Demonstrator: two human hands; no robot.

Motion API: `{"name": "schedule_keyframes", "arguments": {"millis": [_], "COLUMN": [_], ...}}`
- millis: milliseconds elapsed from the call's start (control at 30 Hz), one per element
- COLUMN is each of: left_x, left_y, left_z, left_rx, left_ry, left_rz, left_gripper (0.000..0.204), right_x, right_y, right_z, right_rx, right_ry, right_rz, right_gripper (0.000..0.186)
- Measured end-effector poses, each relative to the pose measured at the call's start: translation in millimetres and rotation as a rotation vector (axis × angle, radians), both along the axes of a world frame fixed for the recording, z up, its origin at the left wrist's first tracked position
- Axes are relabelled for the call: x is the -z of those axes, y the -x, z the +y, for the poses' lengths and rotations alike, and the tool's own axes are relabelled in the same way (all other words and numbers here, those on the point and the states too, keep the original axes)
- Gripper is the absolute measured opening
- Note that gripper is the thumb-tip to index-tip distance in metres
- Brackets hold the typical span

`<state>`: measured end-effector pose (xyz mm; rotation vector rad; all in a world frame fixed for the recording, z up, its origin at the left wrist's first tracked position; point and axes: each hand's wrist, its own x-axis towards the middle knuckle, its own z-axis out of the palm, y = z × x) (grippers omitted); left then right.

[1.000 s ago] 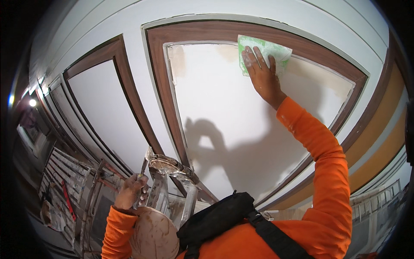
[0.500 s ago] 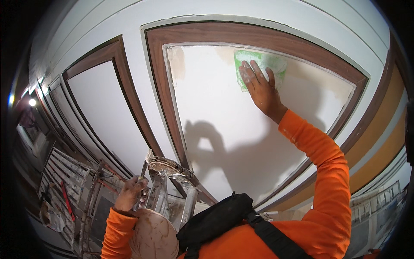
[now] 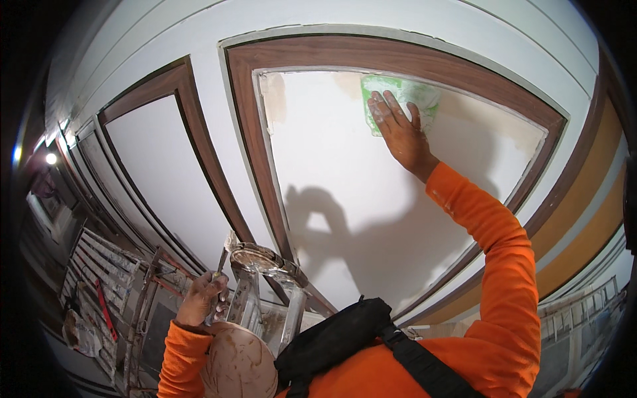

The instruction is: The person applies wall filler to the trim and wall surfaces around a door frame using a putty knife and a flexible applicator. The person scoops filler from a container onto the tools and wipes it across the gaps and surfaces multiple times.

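Lately moved: the green sheet [image 3: 426,98], upper middle of the frame, has slid down off the wooden frame [image 3: 332,52] onto the white panel [image 3: 385,179]; over the last half second it has barely shifted. Now its whole face seems to bear on the panel.
Right hand [image 3: 401,129]: nearly flat, fingers extended and thumb apart, pressing the sheet rather than gripping it; whitish smears on the fingers.
Left hand [image 3: 202,298]: lower left, curled closed around a thin tool [image 3: 223,260] with a pale, crusted tip; its place unchanged.
Round disc [image 3: 239,361]: lower left, pinkish-brown, streaked; what holds it I cannot tell.
Sheet surface: thin-looking, four-sided, green under cloudy white smears.
Panel surface: smooth, matte white, beige patches along the top.
Wood: dark brown, grained, mitred corners.
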<state>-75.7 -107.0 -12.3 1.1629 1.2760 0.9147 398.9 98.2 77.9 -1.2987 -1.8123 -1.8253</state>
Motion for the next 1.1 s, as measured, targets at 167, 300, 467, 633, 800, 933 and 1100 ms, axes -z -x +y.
{"name": "schedule_keyframes", "arguments": {"millis": [167, 300, 467, 633, 800, 933, 1100], "left_x": [3.7, 15.5, 30.1, 11.3, 1.7, 1.6, 0.6], "left_y": [-0.3, 10.8, 22.0, 6.9, 2.8, 2.5, 4.8], "left_z": [0.0, 1.3, 3.8, -0.6, -3.6, -3.0, -2.7], "left_rx": [-0.026, -0.046, -0.103, -0.042, -0.055, -0.057, -0.037], "left_ry": [-0.002, 0.015, -0.024, 0.054, -0.003, -0.020, -0.036], "left_rz": [-0.031, -0.028, 0.053, -0.107, -0.034, -0.028, -0.026], "left_gripper": [0.034, 0.031, 0.029, 0.030, 0.033, 0.036, 0.036], "right_x": [-2.9, -4.7, 21.4, 53.2, 25.3, 14.8, 2.8], "right_y": [4.2, 12.2, 25.5, 46.8, 18.0, 25.4, 82.8], "right_z": [5.4, 6.9, -12.8, -54.8, -40.4, -15.7, 12.5], "right_rx": [-0.028, -0.035, -0.048, -0.162, -0.367, -0.408, -0.291], "right_ry": [0.142, 0.182, 0.270, 0.461, -0.168, -0.165, -0.131], "right_rz": [0.139, 0.198, 0.224, 0.464, 0.817, 1.292, 1.213], "right_gripper": [0.057, 0.057, 0.054, 0.056, 0.067, 0.072, 0.082]}}
